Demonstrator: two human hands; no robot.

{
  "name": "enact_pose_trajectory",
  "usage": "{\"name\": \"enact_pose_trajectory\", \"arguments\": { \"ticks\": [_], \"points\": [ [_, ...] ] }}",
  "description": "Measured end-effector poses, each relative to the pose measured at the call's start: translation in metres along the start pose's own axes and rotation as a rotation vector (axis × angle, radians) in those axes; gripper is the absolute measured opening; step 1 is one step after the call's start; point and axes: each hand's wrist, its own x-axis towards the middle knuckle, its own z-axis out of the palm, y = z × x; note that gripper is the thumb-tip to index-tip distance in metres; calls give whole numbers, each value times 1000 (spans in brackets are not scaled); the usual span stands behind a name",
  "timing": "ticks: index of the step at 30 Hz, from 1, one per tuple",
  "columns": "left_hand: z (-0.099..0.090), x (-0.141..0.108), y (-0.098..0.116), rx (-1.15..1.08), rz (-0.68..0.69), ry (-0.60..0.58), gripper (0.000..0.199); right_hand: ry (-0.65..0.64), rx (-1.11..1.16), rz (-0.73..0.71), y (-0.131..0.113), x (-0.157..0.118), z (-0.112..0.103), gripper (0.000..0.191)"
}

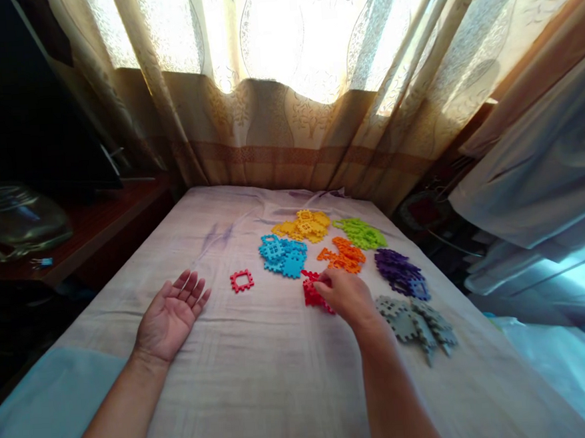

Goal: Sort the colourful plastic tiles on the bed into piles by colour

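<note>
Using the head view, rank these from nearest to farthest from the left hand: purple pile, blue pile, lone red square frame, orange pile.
From the left hand:
1. Red square frame: just to its right.
2. Blue pile: right of the frame, farther back.
3. Orange pile: right of the blue.
4. Purple pile: farthest right of the four.

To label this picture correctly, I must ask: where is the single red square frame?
In the head view, the red square frame lies on the light cloth, left of centre, between the open left hand and the blue pieces.
</note>
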Motion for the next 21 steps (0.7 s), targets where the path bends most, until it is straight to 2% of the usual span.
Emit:
{"name": "enact_pose_trajectory", "arguments": {
  "ticks": [4, 8, 11, 15, 18, 21],
  "points": [
    [2, -1, 1, 9, -10, 24, 33, -29, -16, 76, 30, 9, 0, 18],
    [1, 0, 0, 7, -12, 31, 32, -9, 13, 56, 30, 11, 0, 18],
    [0, 0, 0, 7, -8, 20, 32, 75, 49, -19, 12, 8, 1, 20],
    [-2, 1, -1, -4, -10, 3, 33, 206, 132, -316, -26, -1, 22, 21],
    [-3, 2, -1, -20, -10, -13, 33, 196, 222, -539, -56, -7, 51, 35],
    [-4, 2, -1, -34, -13, -30, 32, 149, 236, -626, -79, -4, 77, 48]
  ]
}}
